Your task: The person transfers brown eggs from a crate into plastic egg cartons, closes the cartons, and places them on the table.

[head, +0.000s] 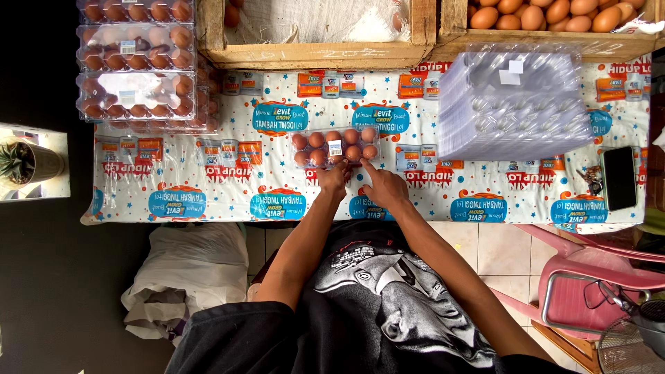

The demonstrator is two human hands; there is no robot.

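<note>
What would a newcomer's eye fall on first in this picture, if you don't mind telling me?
Probably the clear egg carton at the middle of the table, filled with brown eggs, with the left hand and right hand touching its near edge. Next come the stack of filled cartons at the far left corner and the tall pile of empty clear cartons to the right, in front of a wooden crate of loose eggs.

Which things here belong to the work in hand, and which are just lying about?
In hand: left hand and right hand at clear egg carton; empty carton stack; filled cartons; crate of eggs.
Lying about: phone; potted plant; pink chair.
</note>
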